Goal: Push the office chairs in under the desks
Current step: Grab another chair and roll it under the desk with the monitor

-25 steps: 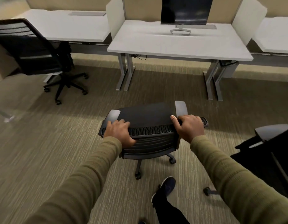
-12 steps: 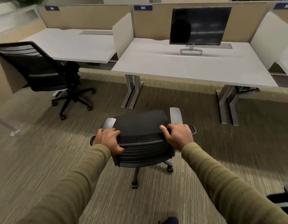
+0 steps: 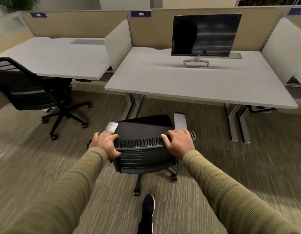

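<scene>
Since half a second ago the chair [image 3: 143,132] has rolled closer to the desk [image 3: 188,81], and a dark shoe [image 3: 148,206] has come into view on the carpet [image 3: 247,157] behind the chair's base. Both hands grip the top rail of the chair's backrest: the left hand [image 3: 106,144] is wrapped around the rail's left end, fingers curled over the top and thumb underneath against the slatted back, and the right hand [image 3: 179,142] is closed over the right end with its fingers draped forward and thumb pointing inward along the mesh edge. Olive-green sleeves [image 3: 230,191] cover both arms to the wrists. The chair stands on the carpet just in front of the desk, its seat facing the desk, and the front of the seat and grey armrests lie near the desk's front edge but not yet beneath it. It sits toward the left half of the desk, close to the left pair of grey legs. On the desk stands a dark monitor [image 3: 206,35] on a silver stand, toward the back. A beige partition behind carries a small sign reading 393 [image 3: 141,14]. To the left, a second chair [image 3: 36,92] is at the neighbouring desk [image 3: 53,58], turned at an angle, its wheeled base out on the carpet and its seat partly under the desk's edge.
</scene>
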A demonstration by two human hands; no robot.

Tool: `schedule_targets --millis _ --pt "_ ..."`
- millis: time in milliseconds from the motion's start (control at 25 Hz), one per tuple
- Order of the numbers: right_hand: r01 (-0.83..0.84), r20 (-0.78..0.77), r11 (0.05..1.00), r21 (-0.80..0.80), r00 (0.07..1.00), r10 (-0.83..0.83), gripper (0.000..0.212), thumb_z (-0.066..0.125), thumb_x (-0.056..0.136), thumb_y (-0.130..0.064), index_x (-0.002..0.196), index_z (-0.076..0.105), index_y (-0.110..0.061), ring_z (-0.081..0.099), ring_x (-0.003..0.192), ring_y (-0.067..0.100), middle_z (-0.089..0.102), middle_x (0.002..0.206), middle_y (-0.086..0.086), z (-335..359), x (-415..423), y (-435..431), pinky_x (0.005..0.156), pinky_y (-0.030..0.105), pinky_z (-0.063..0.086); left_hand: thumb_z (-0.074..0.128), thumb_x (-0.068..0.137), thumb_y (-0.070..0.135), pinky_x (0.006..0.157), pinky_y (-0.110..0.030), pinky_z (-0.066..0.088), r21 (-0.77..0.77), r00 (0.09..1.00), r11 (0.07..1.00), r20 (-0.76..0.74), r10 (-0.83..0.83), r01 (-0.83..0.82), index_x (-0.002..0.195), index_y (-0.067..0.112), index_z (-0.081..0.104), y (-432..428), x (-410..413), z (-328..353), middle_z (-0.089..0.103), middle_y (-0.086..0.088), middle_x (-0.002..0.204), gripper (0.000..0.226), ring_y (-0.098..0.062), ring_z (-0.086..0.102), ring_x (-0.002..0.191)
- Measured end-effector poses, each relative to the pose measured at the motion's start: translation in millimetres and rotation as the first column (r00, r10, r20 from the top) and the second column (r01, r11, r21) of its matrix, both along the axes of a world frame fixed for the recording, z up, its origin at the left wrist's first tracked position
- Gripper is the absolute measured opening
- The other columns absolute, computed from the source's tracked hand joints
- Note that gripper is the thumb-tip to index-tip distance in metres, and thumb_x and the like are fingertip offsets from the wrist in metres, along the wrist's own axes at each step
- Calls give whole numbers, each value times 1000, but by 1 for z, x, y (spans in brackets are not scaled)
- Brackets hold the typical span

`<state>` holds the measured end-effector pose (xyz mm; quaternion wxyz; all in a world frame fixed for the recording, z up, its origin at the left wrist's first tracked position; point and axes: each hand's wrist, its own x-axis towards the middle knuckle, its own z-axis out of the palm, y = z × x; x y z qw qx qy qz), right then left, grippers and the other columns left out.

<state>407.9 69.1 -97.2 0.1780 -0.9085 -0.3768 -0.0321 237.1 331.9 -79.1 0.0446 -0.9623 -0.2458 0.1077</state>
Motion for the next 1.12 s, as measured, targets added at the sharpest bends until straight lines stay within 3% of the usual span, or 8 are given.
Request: schedule_targets --millis 320,560,920,1120 --pt "106 18 993 -59 994 -105 46 27 95 -56 93 64 -28 61 88 18 67 85 -8 -3 119 60 92 40 35 50 59 80 103 -42 32 -60 997 996 -31 -64 63 127 39 57 74 137 -4 57 11 116 79 -16 52 115" --pt "256 -29 965 -60 966 -258 35 35 101 -44 109 65 -28 53 117 24 66 111 -3 -9 195 107 115 53 17 60 63 75 101 -42 38 -99 995 992 -53 -88 83 125 38 57 121 240 -2 59 10 113 72 -17 55 111" --pt "290 -91 942 -171 947 -308 40 35 101 -48 117 66 -29 47 125 28 63 126 3 2 291 148 115 52 12 61 66 79 98 -42 46 -142 988 978 33 -151 154 122 34 61 165 338 -5 67 6 111 72 -20 62 105" --pt "326 -62 932 -158 939 -339 48 28 99 -51 115 68 -30 48 125 28 64 125 1 -2 299 157 113 51 13 61 68 78 97 -43 45 -85 979 975 4 -204 204 123 32 59 181 357 -8 65 3 114 73 -23 60 106"
